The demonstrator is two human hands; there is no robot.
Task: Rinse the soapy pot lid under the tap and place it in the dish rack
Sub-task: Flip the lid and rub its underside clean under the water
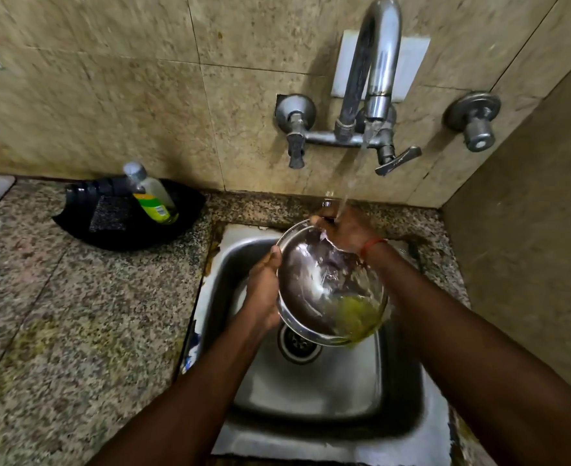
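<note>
A round steel pot lid [314, 290] is held tilted over the sink [311, 391], its hollow side facing me. My left hand [264, 290] grips its left rim. My right hand [344, 232] lies on its far rim, right under the water stream running from the tap [376, 79]. Water sheets across the lid, and a yellow-green smear sits at its lower right edge. No dish rack is in view.
A black tray [86, 227] on the granite counter at left holds a dish soap bottle [151, 196] and a dark scrub pad [111, 213]. The sink drain [297, 344] lies below the lid. Tap handles [396, 159] stick out of the tiled wall; a side wall stands at right.
</note>
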